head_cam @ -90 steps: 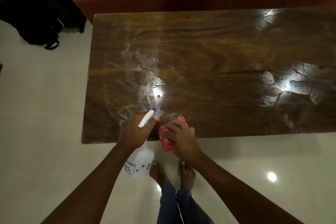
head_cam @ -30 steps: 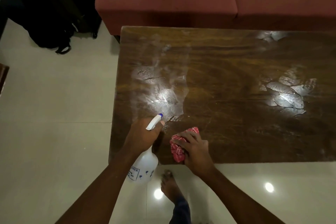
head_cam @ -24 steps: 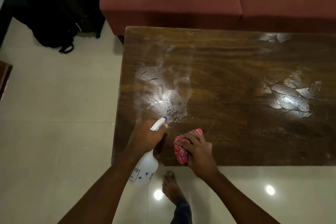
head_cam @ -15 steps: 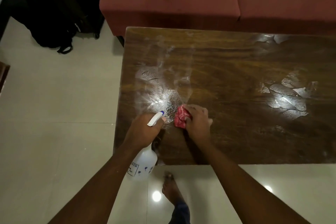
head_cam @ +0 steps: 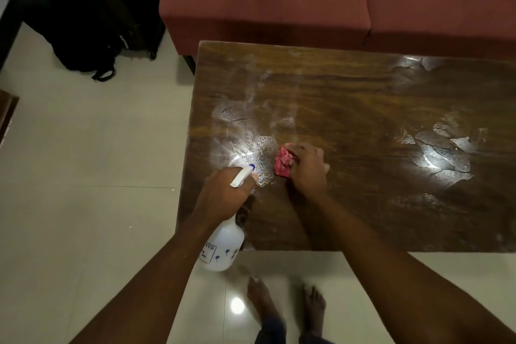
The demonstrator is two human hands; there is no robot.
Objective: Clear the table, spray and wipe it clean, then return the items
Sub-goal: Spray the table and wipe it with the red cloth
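The dark wooden surface [head_cam: 363,98] stands on pale floor tiles [head_cam: 83,176]. A crumpled red cloth [head_cam: 282,162] lies on it near the left end, just beside a wet, glistening patch of spray [head_cam: 251,148]. More wet streaks [head_cam: 444,153] shine towards the right end, well apart from the cloth.

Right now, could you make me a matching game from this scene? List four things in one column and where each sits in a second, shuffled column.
Things:
1. spray bottle
2. red cloth
3. maroon sofa
4. black backpack

Places:
A. on the floor, left of the sofa
B. gripped by the left hand
C. on the wooden table, held by the right hand
D. beyond the table's far edge

Pairs: 1-B, 2-C, 3-D, 4-A
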